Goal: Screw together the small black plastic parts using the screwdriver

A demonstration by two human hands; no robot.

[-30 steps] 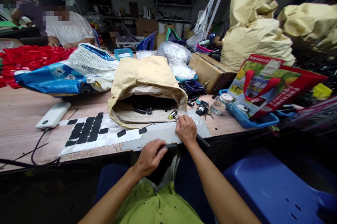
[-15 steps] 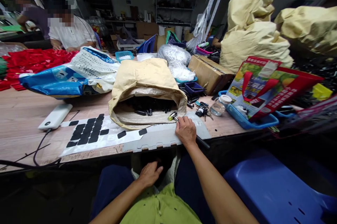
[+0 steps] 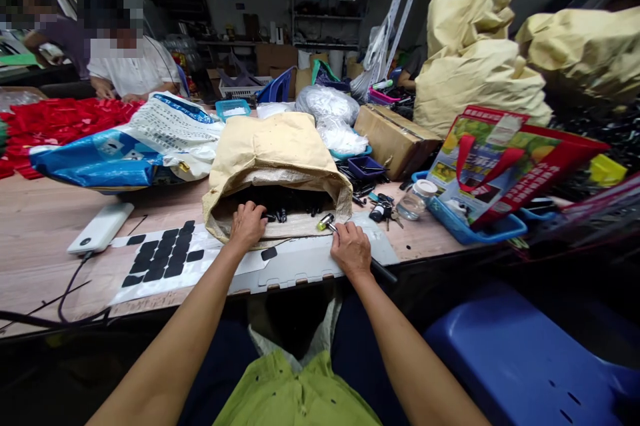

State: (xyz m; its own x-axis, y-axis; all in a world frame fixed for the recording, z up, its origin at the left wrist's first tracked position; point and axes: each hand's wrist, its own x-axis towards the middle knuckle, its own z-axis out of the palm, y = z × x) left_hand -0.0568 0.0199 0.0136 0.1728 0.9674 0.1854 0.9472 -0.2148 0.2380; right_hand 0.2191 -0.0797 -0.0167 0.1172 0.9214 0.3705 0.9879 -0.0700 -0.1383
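A tan woven sack (image 3: pixel 280 139) lies with its mouth facing me, and small black pieces (image 3: pixel 281 215) are inside. At the left of the mouth is my left hand (image 3: pixel 247 225), its fingers bent together against a small black piece; the fingertips are partly hidden. My right hand (image 3: pixel 351 249) is wrapped round a small hammer (image 3: pixel 327 222) with a yellow-green face, resting on a grey board (image 3: pixel 295 269). The hammer's dark handle sticks out behind the hand. Left of the board lies a white sheet of black rounded-square stickers (image 3: pixel 165 253); one loose sticker (image 3: pixel 269 253) is on the board.
On the left are a white power bank (image 3: pixel 101 229) with a cable and a blue-white bag (image 3: pixel 130 146). A clear jar (image 3: pixel 416 201), keys (image 3: pixel 383 209) and a blue basket (image 3: pixel 475 229) stand right. Two people sit at the far left by red pieces (image 3: pixel 65 123).
My left hand has risen from my lap to the sack's mouth. My right hand keeps its hold on the hammer in the same place. The view has shifted slightly.
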